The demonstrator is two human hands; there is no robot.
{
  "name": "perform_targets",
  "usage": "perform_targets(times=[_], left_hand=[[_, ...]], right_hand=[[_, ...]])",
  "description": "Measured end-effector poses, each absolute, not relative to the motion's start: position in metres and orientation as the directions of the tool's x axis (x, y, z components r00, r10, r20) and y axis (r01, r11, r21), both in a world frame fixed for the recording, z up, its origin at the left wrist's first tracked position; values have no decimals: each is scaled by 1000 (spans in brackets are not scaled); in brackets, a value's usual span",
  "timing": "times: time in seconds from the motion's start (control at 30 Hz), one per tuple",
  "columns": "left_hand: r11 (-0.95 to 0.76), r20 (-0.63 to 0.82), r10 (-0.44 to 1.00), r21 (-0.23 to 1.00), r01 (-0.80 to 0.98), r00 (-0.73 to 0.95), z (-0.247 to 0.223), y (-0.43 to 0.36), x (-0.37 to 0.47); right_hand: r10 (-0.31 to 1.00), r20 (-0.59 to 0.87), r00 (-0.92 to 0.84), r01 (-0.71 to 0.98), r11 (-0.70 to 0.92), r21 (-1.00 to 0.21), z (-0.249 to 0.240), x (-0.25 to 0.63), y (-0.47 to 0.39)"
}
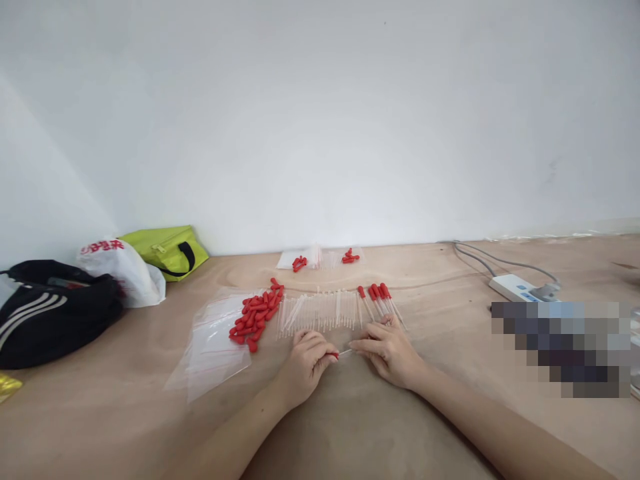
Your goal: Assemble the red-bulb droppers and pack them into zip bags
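My left hand (311,360) is closed around a red rubber bulb (333,355), its thumb and fingers pinching it. A thin clear glass dropper tube (345,351) runs from the bulb to the fingertips of my right hand (387,348), which are closed on its other end. Just beyond my hands lies a row of clear glass tubes (320,312) side by side. To its right are several droppers (374,293) with red bulbs on their tubes, close to my right fingers. A heap of loose red bulbs (257,317) lies left of the row.
Clear zip bags (215,347) lie under and beside the bulb heap. More bulbs and tubes in bags (327,258) sit by the wall. At left stand a black bag (55,313), a white plastic bag (125,273) and a green bag (170,250). A power strip (515,288) lies at right, near a blurred-out object.
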State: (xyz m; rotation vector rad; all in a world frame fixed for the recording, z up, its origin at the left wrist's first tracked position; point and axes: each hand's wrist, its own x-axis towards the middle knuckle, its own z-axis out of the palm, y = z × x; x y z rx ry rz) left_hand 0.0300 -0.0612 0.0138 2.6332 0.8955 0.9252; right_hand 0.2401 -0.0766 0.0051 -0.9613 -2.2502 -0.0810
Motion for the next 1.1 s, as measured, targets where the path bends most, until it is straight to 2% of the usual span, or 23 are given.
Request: perform_targets(times=[0.1,0.27,0.6,1.1], left_hand=[[-782,463,623,380,494,631,12,-61,29],[-778,455,628,378,501,631,10,-61,27],[-822,451,566,248,512,690,12,-66,30],[-828,463,554,221,515,692,11,-65,30]], right_hand=[[612,594,-522,686,715,-134,6,240,-76],[614,588,-526,705,702,-102,5,237,-78],[671,553,-493,692,688,-218,3,227,-87],[724,496,-480,702,656,-277,5,218,-85]])
